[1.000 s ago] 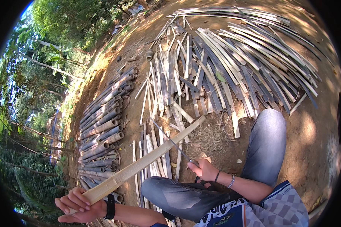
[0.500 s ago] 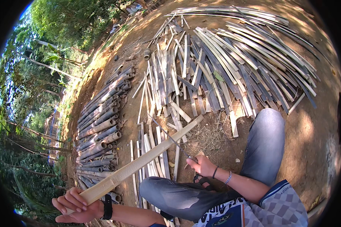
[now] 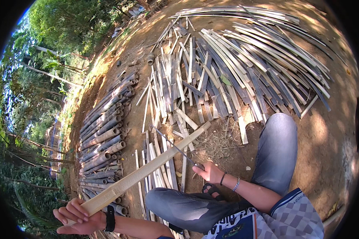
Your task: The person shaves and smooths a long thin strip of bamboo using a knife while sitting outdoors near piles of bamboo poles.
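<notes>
Bamboo slat [image 3: 147, 169], long and pale, lies slanted across the lower middle of the view. Its near end is in the left hand [image 3: 76, 217] at bottom left; its far end rests on the bare ground [image 3: 331, 135] near the dry shavings [image 3: 219, 145], w/ the slat passing over other split pieces. Left hand: fingers [image 3: 73, 209] curled around the slat end, grasping it, palm up. A black wrist band [image 3: 110, 218] sits on that wrist.

Right hand [image 3: 209, 172] is low in the middle, just above the crossed legs. Its fingers are clenched on the handle of a long thin knife [image 3: 175, 147]. The blade goes up and to the left and crosses the slat about mid-length; if the edge touches the slat or only passes over it, I cannot tell. Two bracelets [image 3: 230, 181] are on the right wrist.

The person sits on the ground, legs in grey jeans [image 3: 277, 149], shirt w/ blue and grey check pattern.

Left of the slat: a row of round bamboo poles [image 3: 103, 139], side by side. Beyond, at top: a wide heap of split bamboo strips [image 3: 243, 67], spread like a fan. Trees [image 3: 60, 28] fill the left edge.
</notes>
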Tool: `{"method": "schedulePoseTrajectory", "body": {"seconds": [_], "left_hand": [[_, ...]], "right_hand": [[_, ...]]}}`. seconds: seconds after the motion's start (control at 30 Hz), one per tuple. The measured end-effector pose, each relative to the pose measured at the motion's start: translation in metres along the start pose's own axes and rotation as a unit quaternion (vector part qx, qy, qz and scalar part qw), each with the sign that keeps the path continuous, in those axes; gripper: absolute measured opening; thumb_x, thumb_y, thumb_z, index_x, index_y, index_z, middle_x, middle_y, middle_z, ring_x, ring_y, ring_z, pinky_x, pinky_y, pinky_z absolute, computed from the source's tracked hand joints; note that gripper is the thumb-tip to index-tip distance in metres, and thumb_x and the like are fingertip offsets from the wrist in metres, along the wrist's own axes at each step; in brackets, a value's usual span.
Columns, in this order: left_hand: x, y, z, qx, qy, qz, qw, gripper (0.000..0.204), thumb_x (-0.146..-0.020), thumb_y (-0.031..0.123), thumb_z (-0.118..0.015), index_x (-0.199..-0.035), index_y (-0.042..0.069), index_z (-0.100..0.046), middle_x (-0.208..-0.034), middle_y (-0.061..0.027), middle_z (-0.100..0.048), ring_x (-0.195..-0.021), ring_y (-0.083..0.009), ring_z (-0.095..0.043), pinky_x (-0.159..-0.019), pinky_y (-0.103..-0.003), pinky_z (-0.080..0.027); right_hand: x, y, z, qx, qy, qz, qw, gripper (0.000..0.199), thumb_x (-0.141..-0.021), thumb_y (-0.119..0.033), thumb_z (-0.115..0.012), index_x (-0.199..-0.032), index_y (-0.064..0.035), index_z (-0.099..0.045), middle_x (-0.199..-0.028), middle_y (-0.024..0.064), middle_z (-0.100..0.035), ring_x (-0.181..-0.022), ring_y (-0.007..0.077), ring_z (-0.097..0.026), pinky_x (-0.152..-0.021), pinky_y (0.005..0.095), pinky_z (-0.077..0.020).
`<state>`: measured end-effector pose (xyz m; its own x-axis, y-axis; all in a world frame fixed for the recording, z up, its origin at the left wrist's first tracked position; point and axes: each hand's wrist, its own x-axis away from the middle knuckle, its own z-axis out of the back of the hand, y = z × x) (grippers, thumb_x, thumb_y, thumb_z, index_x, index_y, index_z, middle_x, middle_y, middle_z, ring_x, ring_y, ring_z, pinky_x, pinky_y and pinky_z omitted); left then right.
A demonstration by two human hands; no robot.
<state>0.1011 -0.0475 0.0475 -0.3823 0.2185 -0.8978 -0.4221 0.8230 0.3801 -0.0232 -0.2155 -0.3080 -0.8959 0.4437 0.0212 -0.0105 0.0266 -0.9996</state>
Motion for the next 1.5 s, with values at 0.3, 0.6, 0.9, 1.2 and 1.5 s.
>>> {"method": "schedulePoseTrajectory", "body": {"seconds": [0.3,0.6,0.9,1.2,1.5], "left_hand": [[-0.001,0.003,0.017,-0.012,-0.005,0.008,1.000,0.044,-0.096,0.050,-0.041,-0.075,0.011,-0.039,-0.045,0.0020,-0.032,-0.032,-0.0067,-0.031,-0.034,-0.018,-0.030],[-0.002,-0.003,0.017,-0.034,0.021,0.002,0.999,0.043,-0.096,0.047,-0.042,-0.075,0.010,-0.039,-0.045,0.0021,-0.032,-0.033,-0.0065,-0.030,-0.033,-0.018,-0.029],[-0.005,0.000,0.018,-0.028,-0.001,0.014,1.000,0.042,-0.097,0.046,-0.041,-0.075,0.010,-0.039,-0.047,0.0022,-0.031,-0.034,-0.0063,-0.029,-0.034,-0.018,-0.027],[-0.009,0.003,0.033,-0.053,0.003,0.028,0.998,0.042,-0.097,0.047,-0.040,-0.076,0.010,-0.038,-0.049,0.0019,-0.031,-0.036,-0.0064,-0.029,-0.035,-0.018,-0.028],[-0.006,-0.006,0.018,-0.011,-0.021,0.038,0.999,0.040,-0.095,0.046,-0.047,-0.077,0.010,-0.041,-0.050,0.0028,-0.030,-0.038,-0.0062,-0.029,-0.035,-0.020,-0.025]], "right_hand": [[-0.003,0.004,-0.001,-0.104,-0.040,-0.113,0.987,0.054,-0.091,-0.050,-0.051,-0.069,-0.0002,-0.053,-0.047,0.0078,-0.047,-0.046,0.0182,-0.050,-0.047,0.0352,-0.0398],[-0.025,0.073,0.009,-0.006,0.059,-0.175,0.983,0.050,-0.094,-0.042,-0.051,-0.064,-0.0015,-0.052,-0.045,0.0065,-0.046,-0.045,0.0161,-0.045,-0.047,0.0372,-0.0382],[-0.008,0.033,-0.002,0.006,0.029,0.006,1.000,0.049,-0.090,-0.046,-0.054,-0.077,0.0007,-0.057,-0.056,0.0167,-0.054,-0.052,0.0262,-0.053,-0.055,0.0395,-0.0430],[-0.019,0.039,0.009,-0.101,0.003,-0.199,0.975,0.051,-0.091,-0.046,-0.053,-0.073,0.0019,-0.053,-0.046,0.0099,-0.046,-0.046,0.0171,-0.046,-0.048,0.0376,-0.0396],[-0.031,0.087,0.022,0.031,0.098,-0.189,0.977,0.058,-0.091,-0.047,-0.053,-0.060,0.0023,-0.051,-0.042,0.0084,-0.045,-0.038,0.0197,-0.049,-0.042,0.0381,-0.0394]]}}
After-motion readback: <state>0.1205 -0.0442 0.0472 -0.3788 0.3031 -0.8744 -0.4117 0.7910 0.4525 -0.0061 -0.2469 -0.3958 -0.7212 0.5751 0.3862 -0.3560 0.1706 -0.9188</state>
